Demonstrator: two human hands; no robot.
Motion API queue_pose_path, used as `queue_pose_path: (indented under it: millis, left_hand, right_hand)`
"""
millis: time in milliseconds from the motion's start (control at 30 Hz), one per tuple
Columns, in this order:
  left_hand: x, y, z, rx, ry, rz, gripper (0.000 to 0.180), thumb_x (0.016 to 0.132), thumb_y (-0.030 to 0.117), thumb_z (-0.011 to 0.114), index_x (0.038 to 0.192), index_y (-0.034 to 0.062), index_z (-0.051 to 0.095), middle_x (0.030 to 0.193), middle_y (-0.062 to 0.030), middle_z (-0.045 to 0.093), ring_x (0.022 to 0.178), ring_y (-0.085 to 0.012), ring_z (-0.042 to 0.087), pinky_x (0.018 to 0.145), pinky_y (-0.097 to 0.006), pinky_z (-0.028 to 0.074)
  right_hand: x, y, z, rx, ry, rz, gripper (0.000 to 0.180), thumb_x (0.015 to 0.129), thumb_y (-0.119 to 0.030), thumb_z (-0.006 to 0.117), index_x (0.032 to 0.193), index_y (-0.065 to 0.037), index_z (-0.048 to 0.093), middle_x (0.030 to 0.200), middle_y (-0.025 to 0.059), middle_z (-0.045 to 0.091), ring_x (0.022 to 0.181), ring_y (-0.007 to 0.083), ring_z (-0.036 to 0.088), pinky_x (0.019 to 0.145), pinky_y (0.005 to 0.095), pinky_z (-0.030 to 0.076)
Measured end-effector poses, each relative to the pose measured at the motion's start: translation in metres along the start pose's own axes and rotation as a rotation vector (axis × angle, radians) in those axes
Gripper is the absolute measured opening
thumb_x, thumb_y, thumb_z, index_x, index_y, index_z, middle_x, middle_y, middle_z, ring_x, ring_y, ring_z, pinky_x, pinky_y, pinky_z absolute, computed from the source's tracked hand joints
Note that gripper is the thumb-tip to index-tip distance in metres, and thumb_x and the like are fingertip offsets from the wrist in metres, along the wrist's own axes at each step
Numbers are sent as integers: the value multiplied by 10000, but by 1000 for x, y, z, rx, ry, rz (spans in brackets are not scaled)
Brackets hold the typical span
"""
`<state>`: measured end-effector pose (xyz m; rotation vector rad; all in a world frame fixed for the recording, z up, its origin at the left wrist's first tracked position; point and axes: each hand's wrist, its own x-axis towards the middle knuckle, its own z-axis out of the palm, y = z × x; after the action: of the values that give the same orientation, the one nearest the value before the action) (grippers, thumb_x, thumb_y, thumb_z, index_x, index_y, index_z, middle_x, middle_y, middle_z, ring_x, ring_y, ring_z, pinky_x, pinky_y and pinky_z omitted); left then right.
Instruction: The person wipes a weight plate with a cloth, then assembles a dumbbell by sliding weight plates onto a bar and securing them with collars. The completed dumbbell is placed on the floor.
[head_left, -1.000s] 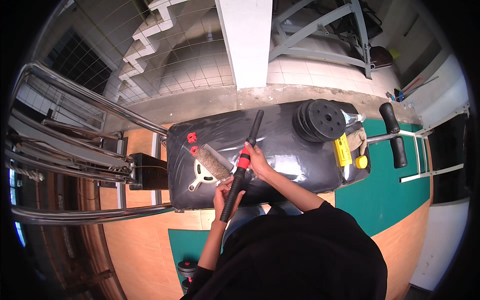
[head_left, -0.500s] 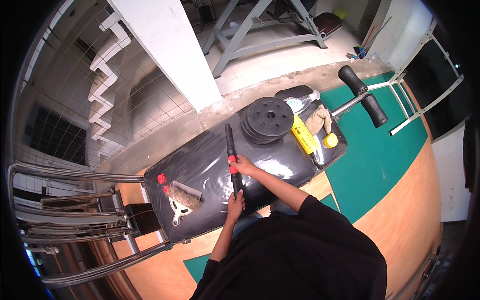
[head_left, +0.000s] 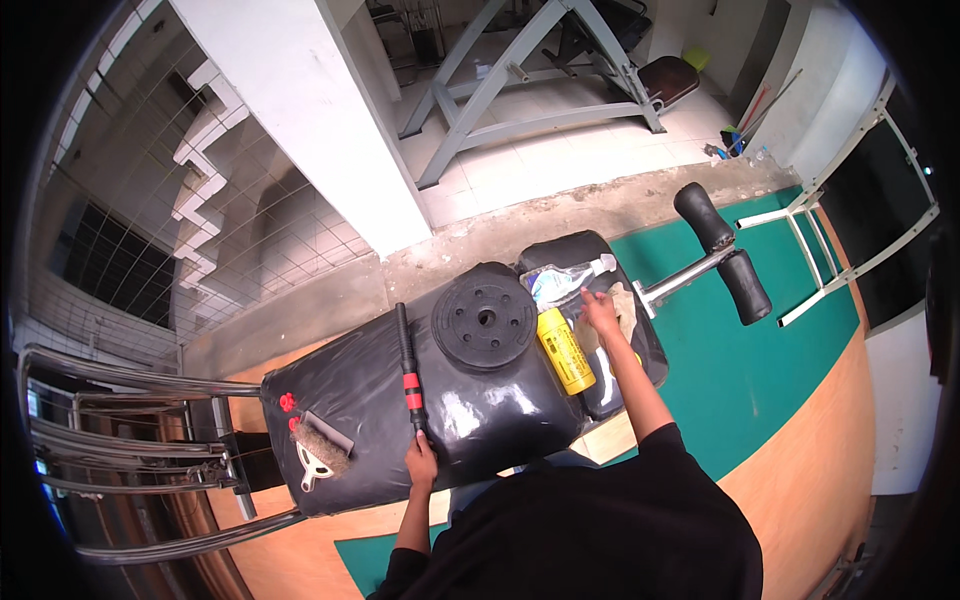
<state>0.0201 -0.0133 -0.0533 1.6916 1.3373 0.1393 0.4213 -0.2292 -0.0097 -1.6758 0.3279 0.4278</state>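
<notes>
One padded black weight bench point(head_left: 380, 420) fills the middle of the view, seen from above by the person standing at its near edge. Its glossy vinyl surface runs from lower left to upper right, ending in a smaller black seat pad point(head_left: 570, 250) and a chrome bar with two black foam rollers point(head_left: 720, 250) over green flooring point(head_left: 760, 370). To the left stands a chrome tube rack point(head_left: 120, 440). Beyond the bench are a white pillar point(head_left: 310, 120) and a grey steel frame point(head_left: 530, 70) on pale tiles.

A round black weight plate point(head_left: 485, 322) lies flat on the bench, right of centre. Left of it lies a long black bar with red bands point(head_left: 408, 372), running away from the person. The left hand point(head_left: 420, 465) is closed around the near end of this bar, at the bench's near edge.

Just right of the plate lies a yellow bottle point(head_left: 565, 350) on its side; its contents cannot be seen. Above it lies a clear spray bottle point(head_left: 565, 280), also on its side, with a white nozzle; whether it holds liquid cannot be told. The right hand point(head_left: 600, 315) reaches across to a beige cloth point(head_left: 622, 305) beside the bottles, fingers resting on it; whether it grips the cloth cannot be told.

Near the bench's left end lie a small wire brush point(head_left: 320, 447) with a pale handle and two small red pieces point(head_left: 288, 402).
</notes>
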Motion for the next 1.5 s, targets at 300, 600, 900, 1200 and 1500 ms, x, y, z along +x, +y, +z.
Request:
queue_pose_path:
  millis: [300,600,900,1200,1500]
  left_hand:
    - [-13,22,7,238,170,90,491,941,412,409,875,-34,605,738,-244,619,746,-411,618,672,-464,454]
    - [-4,5,6,153,141,38,514,942,421,413,787,-30,603,626,-182,577,619,-317,588,594,-413,438]
    - [6,0,1,-70,2,-11,539,939,461,419,696,3,563,481,-57,503,424,-138,508,446,-295,394]
    - [16,-8,-15,-493,-394,-90,521,917,524,431,859,21,553,562,-37,488,401,-103,452,372,-255,389]
    - [-13,3,-86,-336,-328,27,472,922,478,466,817,26,558,532,4,440,409,-92,423,374,-253,344]
  right_hand:
    - [134,-5,38,-220,439,293,599,692,-467,757,952,57,628,1058,188,616,987,313,602,821,383,492]
    - [110,-17,42,340,232,162,313,774,-319,714,853,-43,589,703,30,619,539,122,532,497,305,409]
    - [19,-90,44,188,232,-660,477,844,-320,667,1097,62,530,734,80,628,670,123,603,628,252,459]
    - [-148,-152,-6,-62,194,-1035,395,923,-294,547,1160,23,541,739,58,623,678,120,596,661,251,457]
    - [-286,-76,7,-41,-265,-691,436,912,-343,522,1177,0,566,918,90,660,554,108,552,554,237,468]
